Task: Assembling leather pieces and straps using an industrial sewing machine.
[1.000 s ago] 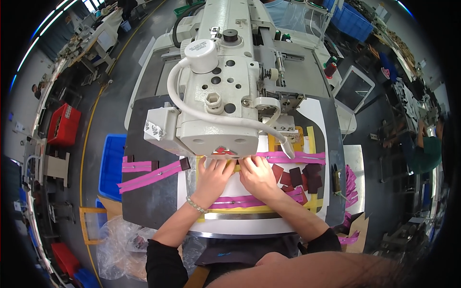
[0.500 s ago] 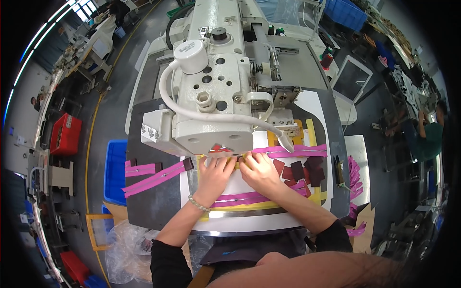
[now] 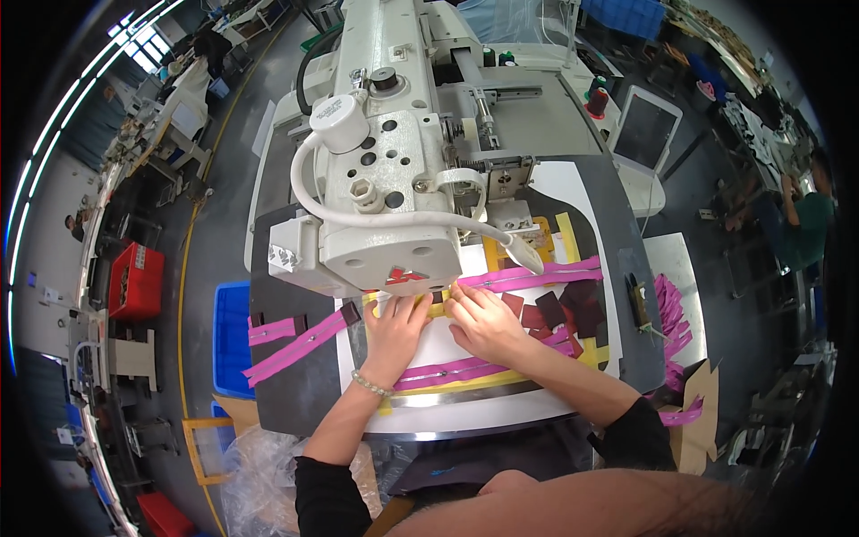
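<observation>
Under the head of a white sewing machine [image 3: 394, 259], both my hands work on a white flat template with yellow edging [image 3: 488, 383]. My left hand [image 3: 395, 333] lies with its fingers stretched forward and thumb apart, beside a small dark piece [image 3: 438, 297]. My right hand [image 3: 486, 324] has its fingertips at the left end of a pink zipper [image 3: 537, 274], thumb apart from the fingers. The machine head partly hides the fingertips. Another pink zipper [image 3: 452, 369] lies across the template nearer to me, passing beneath my right wrist. Dark red and brown fabric tabs [image 3: 550, 311] are heaped right of my right hand.
Two pink zippers with dark end tabs [image 3: 304, 342] lie on the table at left. A small tool [image 3: 638, 302] rests at the right edge. More pink zippers [image 3: 669, 313] hang beside a cardboard box [image 3: 696, 416]. A blue bin [image 3: 232, 340] stands left; a tablet-like screen [image 3: 644, 130] stands back right.
The whole view has shifted slightly, so the machine appears a little farther left. My hands stay at nearly the same place under the machine head, with only slight finger movement.
</observation>
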`<state>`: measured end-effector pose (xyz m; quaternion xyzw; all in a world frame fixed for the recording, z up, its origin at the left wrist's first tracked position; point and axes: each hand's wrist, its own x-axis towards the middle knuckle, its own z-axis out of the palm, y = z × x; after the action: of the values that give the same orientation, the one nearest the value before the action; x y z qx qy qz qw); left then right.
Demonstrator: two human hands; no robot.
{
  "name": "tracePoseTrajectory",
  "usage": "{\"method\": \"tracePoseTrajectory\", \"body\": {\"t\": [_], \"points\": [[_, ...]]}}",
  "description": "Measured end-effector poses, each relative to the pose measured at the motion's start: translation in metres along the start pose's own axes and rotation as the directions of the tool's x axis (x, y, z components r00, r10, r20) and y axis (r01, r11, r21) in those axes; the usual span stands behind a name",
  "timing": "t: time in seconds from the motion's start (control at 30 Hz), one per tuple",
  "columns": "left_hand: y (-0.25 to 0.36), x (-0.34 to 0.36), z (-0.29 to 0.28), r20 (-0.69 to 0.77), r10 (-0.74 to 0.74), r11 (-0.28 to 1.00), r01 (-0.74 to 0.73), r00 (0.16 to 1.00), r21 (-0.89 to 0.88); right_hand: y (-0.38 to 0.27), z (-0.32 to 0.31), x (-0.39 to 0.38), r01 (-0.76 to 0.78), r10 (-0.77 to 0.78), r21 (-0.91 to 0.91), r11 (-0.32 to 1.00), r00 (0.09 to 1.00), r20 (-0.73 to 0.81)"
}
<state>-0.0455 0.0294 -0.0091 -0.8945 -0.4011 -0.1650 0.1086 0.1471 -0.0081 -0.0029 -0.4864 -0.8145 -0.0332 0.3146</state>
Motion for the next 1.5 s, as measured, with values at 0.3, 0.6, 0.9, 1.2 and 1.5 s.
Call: {"method": "tracePoseTrajectory", "body": {"t": [0.3, 0.6, 0.9, 1.2, 1.5], "points": [[-0.034, 0.025, 0.0, 0.159, 0.019, 0.959, 0.027, 0.987, -0.282, 0.022, 0.01, 0.003, 0.017, -0.009, 0.129, 0.992, 0.998, -0.065], [-0.065, 0.051, 0.017, 0.411, 0.099, 0.672, 0.244, 0.906, -0.699, 0.037, 0.005, -0.001, -0.004, 0.008, 0.141, 0.99, 1.0, -0.026], [-0.058, 0.057, 0.015, 0.459, 0.087, 0.559, 0.338, 0.884, -0.757, 0.039, 0.002, 0.0, 0.011, -0.008, 0.123, 0.992, 1.0, -0.025], [-0.052, 0.046, 0.015, 0.397, -0.003, 0.532, 0.338, 0.918, -0.777, 0.038, 0.002, 0.003, 0.053, -0.05, 0.076, 0.996, 0.998, -0.046], [-0.025, 0.023, -0.007, 0.332, -0.081, 0.857, 0.236, 0.94, -0.459, 0.031, -0.014, -0.006, 0.173, -0.174, 0.03, 0.985, 0.983, 0.064]]}}
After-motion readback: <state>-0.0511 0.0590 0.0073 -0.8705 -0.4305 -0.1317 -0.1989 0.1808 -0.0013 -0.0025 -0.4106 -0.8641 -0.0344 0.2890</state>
